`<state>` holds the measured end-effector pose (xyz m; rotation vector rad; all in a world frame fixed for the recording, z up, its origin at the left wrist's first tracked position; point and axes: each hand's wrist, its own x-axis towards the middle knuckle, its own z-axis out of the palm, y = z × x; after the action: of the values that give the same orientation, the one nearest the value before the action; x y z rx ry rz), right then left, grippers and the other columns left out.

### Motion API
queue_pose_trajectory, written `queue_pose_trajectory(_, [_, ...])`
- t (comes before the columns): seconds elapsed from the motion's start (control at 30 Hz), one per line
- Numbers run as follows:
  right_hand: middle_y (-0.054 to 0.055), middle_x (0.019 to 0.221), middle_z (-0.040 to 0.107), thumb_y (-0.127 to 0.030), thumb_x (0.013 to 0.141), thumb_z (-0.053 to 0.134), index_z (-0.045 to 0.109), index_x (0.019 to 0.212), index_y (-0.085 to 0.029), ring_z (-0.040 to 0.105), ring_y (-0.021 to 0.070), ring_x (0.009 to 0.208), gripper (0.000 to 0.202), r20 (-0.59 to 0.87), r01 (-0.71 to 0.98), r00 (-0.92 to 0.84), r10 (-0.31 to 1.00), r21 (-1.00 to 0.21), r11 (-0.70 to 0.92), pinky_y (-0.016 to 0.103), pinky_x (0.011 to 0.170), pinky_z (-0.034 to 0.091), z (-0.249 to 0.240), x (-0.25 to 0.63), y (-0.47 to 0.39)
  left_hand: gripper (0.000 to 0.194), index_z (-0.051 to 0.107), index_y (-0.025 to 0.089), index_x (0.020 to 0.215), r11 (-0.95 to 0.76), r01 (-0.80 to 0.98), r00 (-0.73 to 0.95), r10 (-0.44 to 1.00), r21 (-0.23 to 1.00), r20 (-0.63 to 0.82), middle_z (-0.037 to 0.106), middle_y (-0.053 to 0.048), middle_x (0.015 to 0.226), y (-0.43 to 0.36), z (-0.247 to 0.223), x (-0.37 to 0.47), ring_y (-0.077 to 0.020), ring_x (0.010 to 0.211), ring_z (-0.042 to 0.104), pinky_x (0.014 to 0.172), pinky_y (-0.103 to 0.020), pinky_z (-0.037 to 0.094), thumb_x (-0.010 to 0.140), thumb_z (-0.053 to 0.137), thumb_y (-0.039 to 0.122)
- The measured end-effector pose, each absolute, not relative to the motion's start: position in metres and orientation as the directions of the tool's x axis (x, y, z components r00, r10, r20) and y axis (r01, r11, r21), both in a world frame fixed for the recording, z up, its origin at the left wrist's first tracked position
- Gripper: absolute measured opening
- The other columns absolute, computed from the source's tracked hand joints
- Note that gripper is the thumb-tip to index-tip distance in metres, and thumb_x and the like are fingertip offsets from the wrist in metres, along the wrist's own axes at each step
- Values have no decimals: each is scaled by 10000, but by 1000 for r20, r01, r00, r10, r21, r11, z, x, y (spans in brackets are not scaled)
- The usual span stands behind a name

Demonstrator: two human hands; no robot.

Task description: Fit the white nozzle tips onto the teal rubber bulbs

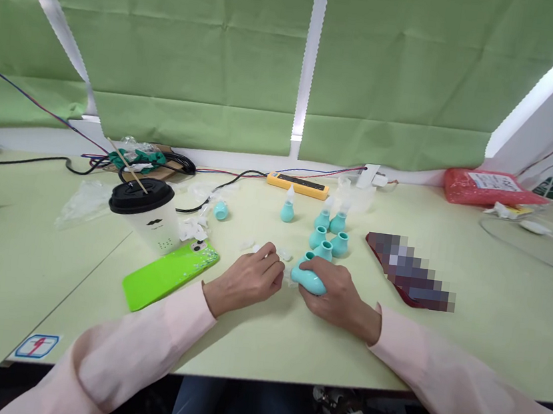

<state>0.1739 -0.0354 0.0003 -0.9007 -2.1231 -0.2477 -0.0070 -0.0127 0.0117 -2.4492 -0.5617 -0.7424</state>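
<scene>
My right hand (333, 296) is wrapped round a turquoise rubber bulb (312, 281), tilted with its narrow end toward my left hand. The fingers of my left hand (250, 279) are closed in a pinch, and a small translucent plastic piece (289, 277) shows at their tips, beside the bulb's mouth. Just beyond my right hand stand several turquoise bulbs with bare mouths, one of them an open bulb (339, 244). Behind these, two bulbs carry clear nozzles, and another nozzle-topped bulb (287, 211) stands apart. Loose clear pieces (283, 254) lie past my left hand.
To the left are a lidded paper cup (153, 222) and a bright green phone case (167, 275). A dark red phone-like object (407, 273) lies right. Another bulb (220, 210) lies farther back, near a yellow power strip (298, 185) and cables. A red package (493, 188) sits back right.
</scene>
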Motion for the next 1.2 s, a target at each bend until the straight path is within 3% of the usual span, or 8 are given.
queue_pose_trajectory(0.2, [-19, 605, 538, -112, 583, 510, 473, 717, -197, 466, 112, 508, 163, 682, 631, -271, 679, -406, 661, 230, 496, 379, 7, 172, -39, 54, 498, 124, 742, -742, 392, 751, -84, -544, 655, 533, -40, 615, -11, 12, -13, -171, 702, 532, 539, -272, 420, 761, 452, 103])
queue_pose_trajectory(0.43, [-32, 594, 516, -105, 539, 552, 485, 671, -193, 445, 107, 521, 173, 543, 561, -198, 816, -620, 548, 223, 479, 363, 13, 168, -43, 31, 501, 144, 712, -714, 347, 748, -180, -608, 639, 558, -36, 634, -11, 14, -17, -157, 671, 535, 542, -270, 424, 735, 501, 123])
queue_pose_trajectory(0.53, [-35, 594, 517, -114, 532, 563, 489, 663, -194, 444, 105, 518, 170, 529, 517, -179, 830, -667, 537, 218, 466, 365, 15, 169, -43, 55, 482, 155, 717, -804, 403, 652, -83, -437, 753, 538, -17, 607, -12, 14, -13, -137, 653, 515, 540, -255, 431, 714, 516, 111])
queue_pose_trajectory(0.67, [-30, 611, 534, -133, 544, 569, 496, 668, -195, 467, 111, 524, 157, 522, 500, -157, 838, -690, 523, 224, 468, 379, 15, 172, -39, 95, 452, 171, 700, -833, 536, 260, 318, 138, 912, 485, 10, 614, -11, 18, -9, -103, 627, 470, 525, -225, 437, 699, 490, 84])
queue_pose_trajectory(0.73, [-27, 611, 543, -139, 551, 571, 495, 671, -195, 478, 114, 522, 153, 538, 513, -153, 829, -674, 532, 230, 474, 386, 14, 173, -38, 89, 459, 169, 673, -787, 551, 132, 410, 277, 902, 473, 12, 614, -7, 21, -11, -102, 623, 458, 526, -227, 432, 688, 493, 89])
queue_pose_trajectory(0.83, [-27, 619, 562, -168, 572, 572, 489, 697, -202, 505, 120, 530, 154, 622, 525, -145, 770, -611, 593, 239, 493, 404, 13, 173, -40, 72, 495, 166, 626, -758, 591, 210, 475, 276, 855, 493, 12, 570, 2, 20, -16, -123, 641, 457, 549, -246, 423, 662, 527, 113])
queue_pose_trajectory(1.0, [-12, 679, 589, -216, 615, 568, 488, 767, -208, 540, 128, 568, 173, 701, 565, -132, 700, -527, 635, 250, 528, 430, 13, 171, -43, 65, 565, 158, 620, -692, 680, 467, 663, 242, 585, 547, -29, 624, 16, 3, -17, -158, 713, 463, 550, -248, 427, 674, 530, 147])
queue_pose_trajectory(1.2, [18, 702, 611, -276, 635, 589, 516, 775, -195, 576, 159, 641, 177, 729, 589, -166, 664, -467, 660, 281, 586, 454, 9, 171, -39, 149, 594, 147, 752, -709, 698, 559, 626, 99, 544, 568, -76, 763, 18, -5, -16, -188, 777, 436, 576, -282, 423, 763, 445, 140])
